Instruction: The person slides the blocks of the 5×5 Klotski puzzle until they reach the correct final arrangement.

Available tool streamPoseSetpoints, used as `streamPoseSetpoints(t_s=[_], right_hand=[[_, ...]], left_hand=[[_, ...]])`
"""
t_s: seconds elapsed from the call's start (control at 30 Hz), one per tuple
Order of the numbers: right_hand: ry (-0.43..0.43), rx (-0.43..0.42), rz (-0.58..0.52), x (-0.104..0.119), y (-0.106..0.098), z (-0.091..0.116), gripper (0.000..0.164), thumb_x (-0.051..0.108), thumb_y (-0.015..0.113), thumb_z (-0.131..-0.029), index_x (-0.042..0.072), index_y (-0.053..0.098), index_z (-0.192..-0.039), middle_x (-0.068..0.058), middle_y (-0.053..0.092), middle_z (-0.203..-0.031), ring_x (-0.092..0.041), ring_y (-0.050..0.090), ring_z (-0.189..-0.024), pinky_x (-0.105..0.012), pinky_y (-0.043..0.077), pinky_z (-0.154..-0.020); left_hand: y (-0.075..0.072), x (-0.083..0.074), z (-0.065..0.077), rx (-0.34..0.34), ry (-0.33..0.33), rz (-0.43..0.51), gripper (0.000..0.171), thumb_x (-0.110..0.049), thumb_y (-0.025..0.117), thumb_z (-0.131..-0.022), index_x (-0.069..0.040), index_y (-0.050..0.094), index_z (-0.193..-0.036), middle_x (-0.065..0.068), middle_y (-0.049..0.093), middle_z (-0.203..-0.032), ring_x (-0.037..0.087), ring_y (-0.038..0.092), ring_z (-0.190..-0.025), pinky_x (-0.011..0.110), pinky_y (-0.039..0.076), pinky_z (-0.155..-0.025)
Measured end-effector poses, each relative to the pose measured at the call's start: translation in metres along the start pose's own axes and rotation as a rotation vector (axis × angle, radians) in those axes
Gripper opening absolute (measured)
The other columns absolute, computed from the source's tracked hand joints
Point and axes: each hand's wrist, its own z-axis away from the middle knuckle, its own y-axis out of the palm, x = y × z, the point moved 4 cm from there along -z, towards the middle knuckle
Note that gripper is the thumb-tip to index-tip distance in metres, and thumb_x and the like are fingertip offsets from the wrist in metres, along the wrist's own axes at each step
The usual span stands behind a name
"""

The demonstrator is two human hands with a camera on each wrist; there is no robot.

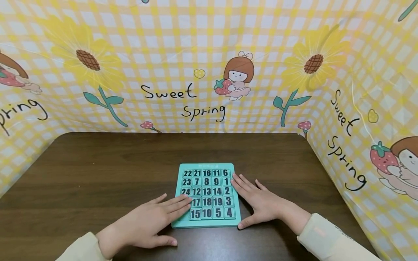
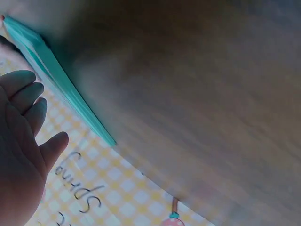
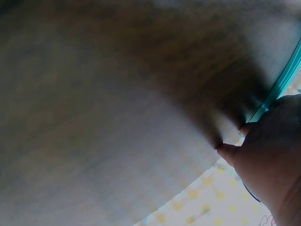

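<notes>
A teal number slide puzzle lies flat on the table, its square tiles bearing black numbers. My left hand reaches over the puzzle's left side, fingers straight, fingertips at the left edge of the 17 tile. Those fingers hide the spot left of 17 and partly cover the 24 tile. Bare teal shows left of the 15 tile. At the right rim rest the straight fingertips of my right hand, its thumb by the lower right corner. In the left wrist view, the puzzle's side appears beyond the fingers.
The dark brown wooden table extends around the puzzle on all sides. A yellow checked cloth with flowers and "Sweet Spring" lettering hangs behind it and along both sides.
</notes>
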Motion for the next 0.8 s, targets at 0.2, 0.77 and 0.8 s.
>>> streamPoseSetpoints(t_s=[0.2,0.77,0.8], right_hand=[[0.003,0.003,-0.002,0.000,0.002,0.000,0.125,0.079,0.065,-0.074,0.016,0.002,-0.161,-0.002,-0.007,-0.169,-0.028,-0.003,-0.157,-0.070,0.010,-0.117],[0.005,-0.001,0.003,-0.001,0.002,0.000,0.125,0.079,0.065,-0.074,0.016,0.002,-0.162,-0.002,-0.007,-0.169,-0.028,-0.003,-0.157,-0.070,0.011,-0.117],[0.005,-0.001,0.003,-0.001,0.002,0.000,0.125,0.079,0.065,-0.074,0.016,0.002,-0.162,-0.002,-0.007,-0.169,-0.028,-0.003,-0.157,-0.070,0.011,-0.117]], left_hand=[[0.001,0.012,0.003,-0.006,-0.049,0.002,0.083,-0.068,0.048,-0.094,-0.011,0.038,-0.154,0.005,0.033,-0.162,0.022,0.034,-0.149,0.061,0.040,-0.107],[0.004,0.012,0.006,-0.012,-0.043,0.011,0.082,-0.068,0.047,-0.094,-0.011,0.039,-0.154,0.004,0.035,-0.161,0.024,0.035,-0.149,0.062,0.041,-0.106],[0.004,0.011,0.007,-0.010,-0.042,0.013,0.082,-0.068,0.046,-0.094,-0.011,0.039,-0.154,0.004,0.035,-0.161,0.024,0.035,-0.149,0.062,0.041,-0.106]])
